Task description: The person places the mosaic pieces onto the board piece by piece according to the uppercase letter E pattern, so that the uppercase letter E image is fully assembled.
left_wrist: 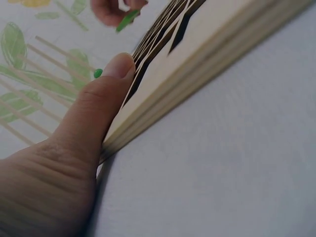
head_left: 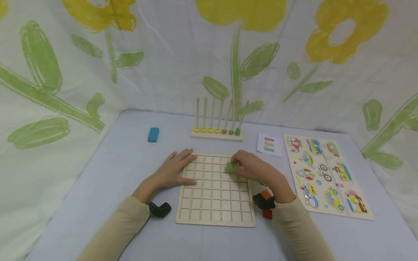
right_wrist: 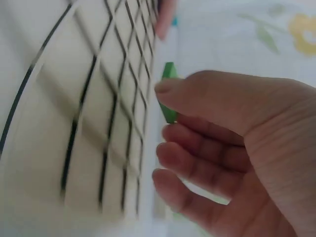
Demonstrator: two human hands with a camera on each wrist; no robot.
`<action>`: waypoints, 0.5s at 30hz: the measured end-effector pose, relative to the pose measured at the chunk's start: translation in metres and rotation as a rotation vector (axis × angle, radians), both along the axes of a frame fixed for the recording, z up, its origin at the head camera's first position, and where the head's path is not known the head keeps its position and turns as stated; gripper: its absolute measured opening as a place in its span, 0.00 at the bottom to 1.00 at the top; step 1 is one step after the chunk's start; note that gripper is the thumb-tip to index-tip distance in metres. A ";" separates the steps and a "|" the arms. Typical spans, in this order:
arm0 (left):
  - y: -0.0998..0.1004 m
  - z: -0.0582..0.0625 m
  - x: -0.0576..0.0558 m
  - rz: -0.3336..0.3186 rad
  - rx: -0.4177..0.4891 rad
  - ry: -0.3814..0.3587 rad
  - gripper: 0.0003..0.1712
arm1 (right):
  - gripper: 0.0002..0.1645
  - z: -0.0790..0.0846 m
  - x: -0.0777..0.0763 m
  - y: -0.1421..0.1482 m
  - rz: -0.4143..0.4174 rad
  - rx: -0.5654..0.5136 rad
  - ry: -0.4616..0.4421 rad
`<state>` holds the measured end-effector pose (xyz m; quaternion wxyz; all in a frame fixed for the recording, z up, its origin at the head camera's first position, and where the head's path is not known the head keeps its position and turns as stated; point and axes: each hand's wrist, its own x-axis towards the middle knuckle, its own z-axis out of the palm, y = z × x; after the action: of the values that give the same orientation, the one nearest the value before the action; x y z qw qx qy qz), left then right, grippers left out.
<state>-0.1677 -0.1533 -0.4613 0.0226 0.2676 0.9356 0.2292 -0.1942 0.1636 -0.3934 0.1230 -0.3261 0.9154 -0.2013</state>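
A light wooden grid board (head_left: 212,219) lies on the table. My left hand (head_left: 173,170) rests on the board's left edge, fingers spread and thumb apart; the left wrist view shows the thumb (left_wrist: 94,101) along the board's side. Between thumb and fingers my right hand (head_left: 256,167) pinches a small green square tile (head_left: 230,167). The tile is over the upper right squares in the head view. Up close in the right wrist view, the green tile (right_wrist: 169,108) is held tilted, with the other fingers loosely curled below it.
Black, orange and red pieces (head_left: 267,197) lie by the right forearm. A black cranked piece (head_left: 159,209) sits by the left cuff. Further back are a blue block (head_left: 153,134), a bead rack (head_left: 217,136) and a pattern card (head_left: 269,144). A picture puzzle board (head_left: 326,175) lies right.
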 end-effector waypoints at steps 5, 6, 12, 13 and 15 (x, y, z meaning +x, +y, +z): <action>-0.002 -0.001 0.001 0.003 0.001 0.015 0.51 | 0.13 -0.003 -0.012 -0.042 0.107 0.011 -0.005; -0.002 -0.001 0.001 0.003 0.001 0.020 0.51 | 0.12 -0.004 -0.013 -0.049 0.118 0.015 -0.009; -0.003 -0.004 -0.001 0.003 0.009 0.036 0.50 | 0.04 -0.008 -0.018 -0.068 0.145 0.065 -0.019; -0.003 -0.004 -0.001 0.002 0.010 0.037 0.51 | 0.04 -0.008 -0.018 -0.069 0.142 0.070 -0.022; -0.003 -0.005 -0.001 0.002 0.013 0.038 0.51 | 0.04 -0.009 -0.018 -0.070 0.137 0.068 -0.025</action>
<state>-0.1690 -0.1564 -0.4664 0.0029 0.2712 0.9347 0.2300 -0.2123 0.0932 -0.4026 0.1589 -0.3813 0.8956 -0.1652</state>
